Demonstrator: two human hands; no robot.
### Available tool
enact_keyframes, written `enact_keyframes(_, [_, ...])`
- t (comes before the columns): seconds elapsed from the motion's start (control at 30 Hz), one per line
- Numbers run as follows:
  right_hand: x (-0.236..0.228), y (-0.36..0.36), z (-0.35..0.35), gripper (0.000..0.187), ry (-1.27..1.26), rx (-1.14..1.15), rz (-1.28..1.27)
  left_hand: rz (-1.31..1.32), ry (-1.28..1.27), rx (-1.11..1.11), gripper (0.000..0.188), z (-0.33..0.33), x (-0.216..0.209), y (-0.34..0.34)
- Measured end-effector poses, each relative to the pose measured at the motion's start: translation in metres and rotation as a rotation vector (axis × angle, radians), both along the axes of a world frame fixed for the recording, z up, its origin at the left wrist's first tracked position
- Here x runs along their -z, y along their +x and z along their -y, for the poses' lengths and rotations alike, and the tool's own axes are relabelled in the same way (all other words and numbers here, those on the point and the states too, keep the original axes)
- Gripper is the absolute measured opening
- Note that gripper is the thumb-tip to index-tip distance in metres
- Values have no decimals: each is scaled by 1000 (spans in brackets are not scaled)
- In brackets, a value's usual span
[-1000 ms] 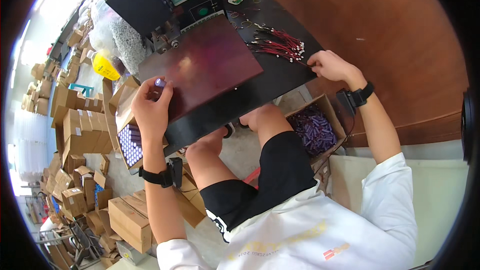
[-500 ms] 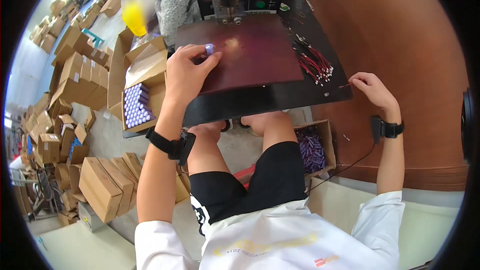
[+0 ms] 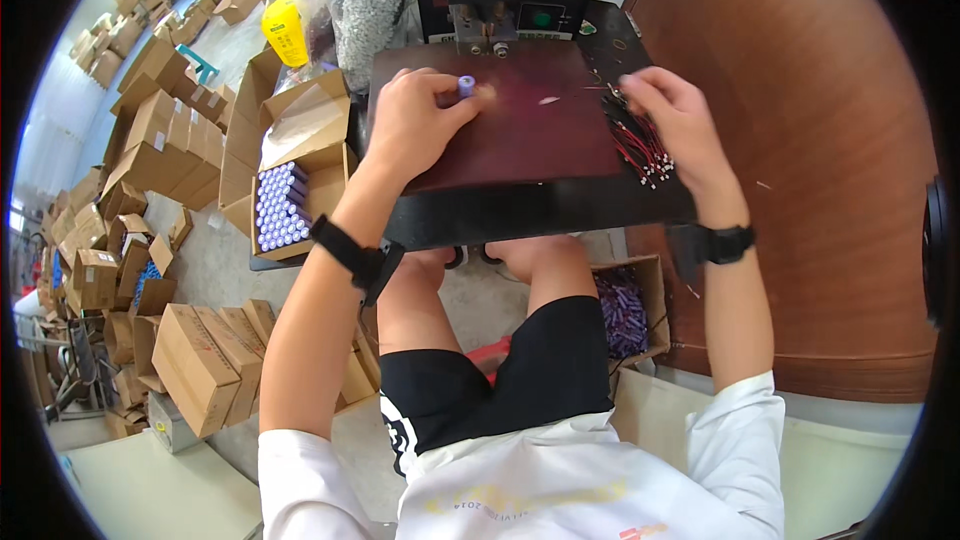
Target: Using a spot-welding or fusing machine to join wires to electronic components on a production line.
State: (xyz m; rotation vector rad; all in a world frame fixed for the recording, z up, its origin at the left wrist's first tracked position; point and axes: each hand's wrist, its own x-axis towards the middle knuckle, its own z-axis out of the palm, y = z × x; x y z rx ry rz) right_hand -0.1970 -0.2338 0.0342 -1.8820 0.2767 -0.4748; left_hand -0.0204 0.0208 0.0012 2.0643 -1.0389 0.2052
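Observation:
My left hand (image 3: 412, 130) pinches a small purple cylindrical battery cell (image 3: 466, 86) upright between thumb and fingers, over the dark red board (image 3: 520, 155). My right hand (image 3: 678, 120), slightly blurred by motion, is closed at the board's right edge. From its fingertips a thin red wire lead (image 3: 594, 89) stretches left over the board. A small blurred white piece (image 3: 549, 100) shows beyond it; whether the two are joined I cannot tell. Under and beside the right hand lies a bunch of red and black wires (image 3: 640, 152) with white connectors.
At the board's far edge stands a black machine (image 3: 545, 18) with two metal electrode tips (image 3: 490, 48). Left of the board, a cardboard box (image 3: 325, 185) holds rows of purple cells (image 3: 280, 210). A box of loose cells (image 3: 622, 310) sits below the table; a yellow bottle (image 3: 285, 28) stands back left.
My right hand has moved left and away from me, from beyond the table's right side to the board, carrying the wire. My left hand has shifted slightly right in view with the cell.

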Motion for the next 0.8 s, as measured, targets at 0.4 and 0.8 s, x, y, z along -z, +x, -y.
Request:
enact_keyframes(0.4, [36, 58, -33, 19, 210, 62, 156, -53, -10, 36, 31, 27, 9, 19])
enact_keyframes(0.8, [42, 63, -35, 21, 192, 113, 189, -22, -9, 40, 32, 30, 10, 19])
